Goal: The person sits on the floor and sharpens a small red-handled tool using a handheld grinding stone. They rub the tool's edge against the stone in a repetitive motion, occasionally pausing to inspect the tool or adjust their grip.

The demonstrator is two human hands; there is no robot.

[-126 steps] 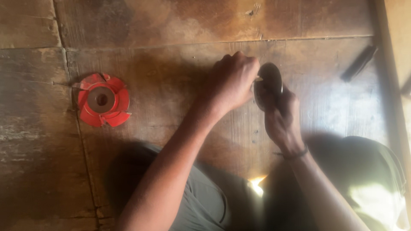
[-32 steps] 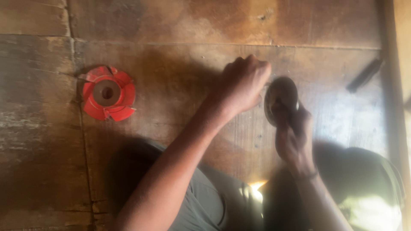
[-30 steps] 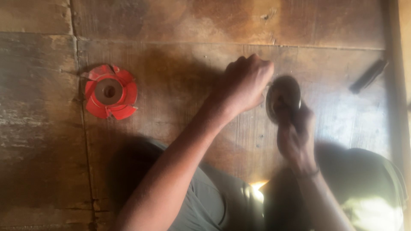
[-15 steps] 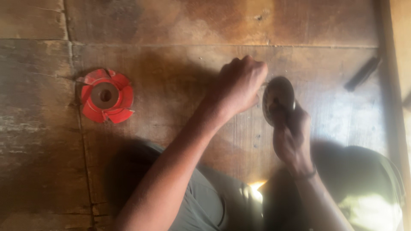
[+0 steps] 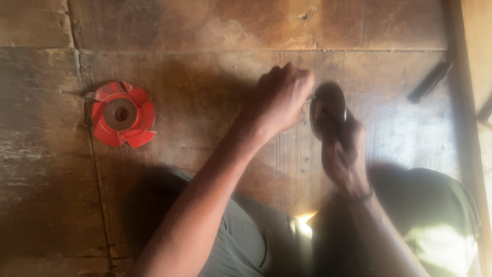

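My right hand (image 5: 344, 156) grips a dark round metal part (image 5: 328, 105) from below, holding it up over the worn wooden floor. My left hand (image 5: 283, 97) is closed just left of that part, its fingertips touching the part's left edge, where a small pale piece shows. What the left fingers pinch is too small to make out. Far to the left a red bladed disc (image 5: 121, 114) with a grey hub lies flat on the boards, apart from both hands.
A short dark bar (image 5: 429, 82) lies at the upper right near a pale wooden edge (image 5: 474, 77). My knees in grey-green trousers (image 5: 430, 225) fill the bottom of the view. Seams run between the floor boards.
Both hands stay together on the dark round part with only slight shifts. The view has drifted a little, so the red disc sits slightly differently in the frame.
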